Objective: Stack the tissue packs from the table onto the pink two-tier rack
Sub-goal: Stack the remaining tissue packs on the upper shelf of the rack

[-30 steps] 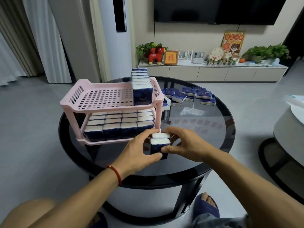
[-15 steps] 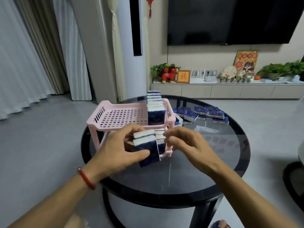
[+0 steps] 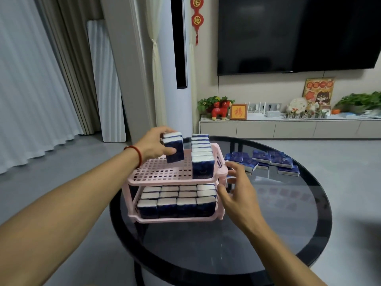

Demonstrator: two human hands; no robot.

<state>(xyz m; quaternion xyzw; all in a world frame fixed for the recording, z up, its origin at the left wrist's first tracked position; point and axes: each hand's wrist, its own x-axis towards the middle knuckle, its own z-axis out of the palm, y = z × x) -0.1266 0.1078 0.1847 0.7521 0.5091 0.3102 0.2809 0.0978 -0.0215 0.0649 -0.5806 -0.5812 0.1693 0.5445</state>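
Two small dark-blue tissue packs with white top edges (image 3: 173, 147), pressed face to face and held upright, a little tilted, above the left part of the upper shelf of the pink slotted plastic two-tier rack (image 3: 165, 172). Gripped by the left hand (image 3: 153, 144), red cord bracelet (image 3: 136, 154) on its wrist: thumb curled across the near blue face, fingers wrapped behind the far side, white edges showing just above the thumb. Lower edge of the pair close over the pink grid, contact not discernible. On the same upper shelf, at its right side, a row of upright blue-and-white packs (image 3: 202, 156) running front to back, near but apart from the held pair. Lower shelf filled with more upright packs (image 3: 177, 200) in rows of four, white edges up. Right hand (image 3: 237, 189) just beside the rack's right end, fingers spread and loosely extended, holding nothing, fingertips near the pink corner post; touching or not, unclear. Beyond that hand, a loose cluster of flat-lying blue packs (image 3: 266, 161) on the round dark glass table (image 3: 278, 234), well apart from the held pair. Rack standing on the table's left half. In the background, a black wall-mounted television (image 3: 299, 34) above a long pale low cabinet (image 3: 288, 126).
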